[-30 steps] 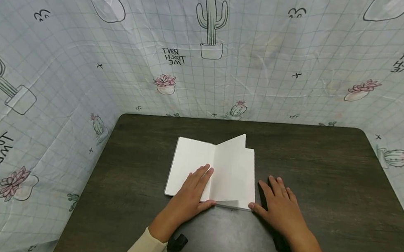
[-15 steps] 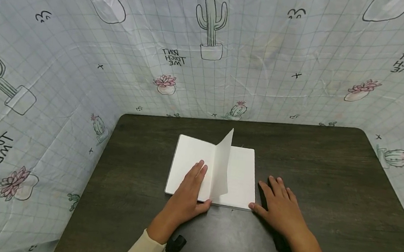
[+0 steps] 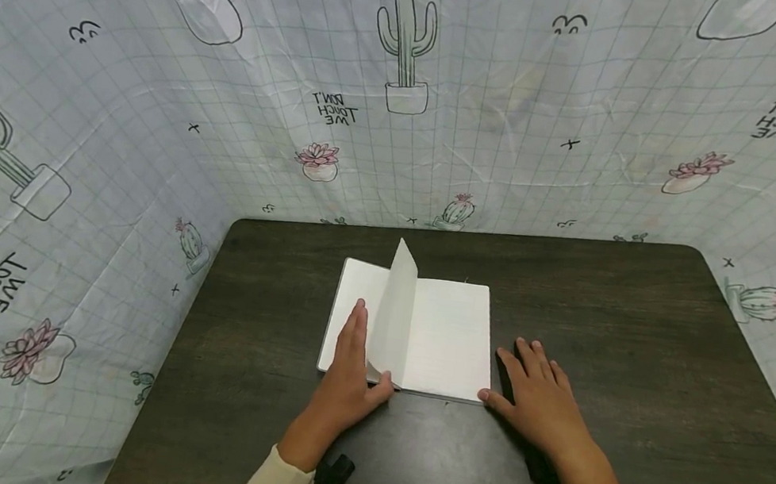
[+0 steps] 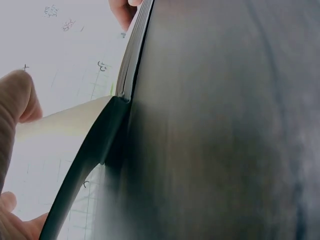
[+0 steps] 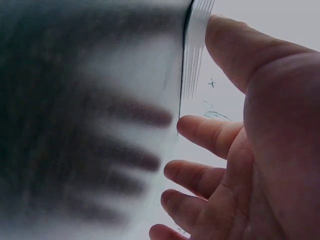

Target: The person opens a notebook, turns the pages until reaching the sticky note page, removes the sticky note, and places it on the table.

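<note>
An open notebook (image 3: 449, 337) with blank white pages lies on the dark table. One page (image 3: 396, 315) stands raised near the spine, its free side leaning left. My left hand (image 3: 342, 376) is over the left half, fingers extended beside the raised page and thumb at the notebook's lower edge. In the left wrist view the thumb (image 4: 15, 100) is close by the page, and the dark cover (image 4: 92, 145) slopes away from the page stack. My right hand (image 3: 545, 408) rests with spread fingers right of the notebook, its thumb (image 5: 230, 47) at the page edges of the lower right corner.
The dark wooden table (image 3: 635, 342) stretches around the notebook on all sides. A white grid-patterned cloth (image 3: 492, 86) with cactus drawings hangs behind and at both sides. A black strap piece (image 3: 335, 472) is at the left wrist.
The raised page has swung from the right half over the spine to lean left. My left hand has shifted slightly left and turned more on its side. The right hand stays put.
</note>
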{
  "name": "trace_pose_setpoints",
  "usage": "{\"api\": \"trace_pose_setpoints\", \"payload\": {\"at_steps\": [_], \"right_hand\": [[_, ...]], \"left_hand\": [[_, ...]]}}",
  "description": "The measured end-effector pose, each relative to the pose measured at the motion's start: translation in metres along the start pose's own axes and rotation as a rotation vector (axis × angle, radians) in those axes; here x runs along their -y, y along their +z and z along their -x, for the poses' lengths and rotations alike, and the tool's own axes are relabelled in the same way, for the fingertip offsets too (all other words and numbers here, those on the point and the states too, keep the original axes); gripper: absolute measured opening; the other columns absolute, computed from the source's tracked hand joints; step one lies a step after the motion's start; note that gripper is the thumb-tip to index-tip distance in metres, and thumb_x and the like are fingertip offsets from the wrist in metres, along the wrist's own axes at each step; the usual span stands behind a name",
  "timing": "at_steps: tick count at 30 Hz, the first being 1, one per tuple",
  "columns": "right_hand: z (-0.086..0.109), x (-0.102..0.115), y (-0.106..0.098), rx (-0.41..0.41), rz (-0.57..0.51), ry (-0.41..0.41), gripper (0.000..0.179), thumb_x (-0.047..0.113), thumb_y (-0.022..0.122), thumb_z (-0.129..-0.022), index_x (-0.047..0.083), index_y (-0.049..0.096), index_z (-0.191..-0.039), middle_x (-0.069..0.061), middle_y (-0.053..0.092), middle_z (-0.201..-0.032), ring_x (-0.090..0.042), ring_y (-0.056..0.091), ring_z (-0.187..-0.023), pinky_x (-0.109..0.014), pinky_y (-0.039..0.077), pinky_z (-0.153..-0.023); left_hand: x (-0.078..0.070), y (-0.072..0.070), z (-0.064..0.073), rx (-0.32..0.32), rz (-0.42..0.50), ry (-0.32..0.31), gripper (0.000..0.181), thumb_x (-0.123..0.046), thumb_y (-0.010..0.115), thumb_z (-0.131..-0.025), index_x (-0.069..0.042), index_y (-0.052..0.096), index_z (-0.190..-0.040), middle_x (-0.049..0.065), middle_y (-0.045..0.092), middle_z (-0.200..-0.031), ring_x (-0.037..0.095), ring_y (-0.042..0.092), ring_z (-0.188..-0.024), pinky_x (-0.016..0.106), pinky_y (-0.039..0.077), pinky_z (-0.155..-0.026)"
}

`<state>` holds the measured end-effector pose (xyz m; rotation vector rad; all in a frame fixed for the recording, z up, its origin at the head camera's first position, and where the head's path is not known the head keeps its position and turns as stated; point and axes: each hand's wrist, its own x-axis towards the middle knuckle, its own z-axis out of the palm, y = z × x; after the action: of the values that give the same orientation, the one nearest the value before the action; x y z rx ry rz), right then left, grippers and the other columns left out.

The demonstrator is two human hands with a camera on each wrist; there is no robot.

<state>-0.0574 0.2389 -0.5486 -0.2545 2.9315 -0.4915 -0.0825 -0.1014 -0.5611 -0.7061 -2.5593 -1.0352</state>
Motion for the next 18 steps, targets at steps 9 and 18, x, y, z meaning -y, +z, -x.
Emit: {"api": "trace_pose_setpoints", "payload": {"at_steps": [9, 18], "right_hand": [[0.000, 0.001, 0.001, 0.006, 0.000, 0.005, 0.086, 0.061, 0.071, -0.099, 0.007, 0.048, -0.162, -0.030, 0.031, -0.171, -0.054, 0.023, -0.160, -0.077, 0.022, -0.122], [-0.001, 0.000, 0.002, 0.022, -0.006, 0.019, 0.089, 0.065, 0.068, -0.099, 0.007, 0.047, -0.162, -0.030, 0.028, -0.172, -0.054, 0.021, -0.160, -0.077, 0.021, -0.122]], "left_hand": [[0.007, -0.009, 0.002, -0.107, -0.010, -0.063, 0.118, -0.004, 0.081, -0.084, 0.001, 0.002, -0.172, 0.023, 0.010, -0.179, 0.037, 0.022, -0.164, 0.063, 0.042, -0.116], [0.015, -0.016, 0.005, -0.124, -0.138, -0.033, 0.114, -0.010, 0.082, -0.086, 0.004, 0.008, -0.171, 0.024, 0.010, -0.179, 0.041, 0.017, -0.165, 0.046, 0.022, -0.132]]}}
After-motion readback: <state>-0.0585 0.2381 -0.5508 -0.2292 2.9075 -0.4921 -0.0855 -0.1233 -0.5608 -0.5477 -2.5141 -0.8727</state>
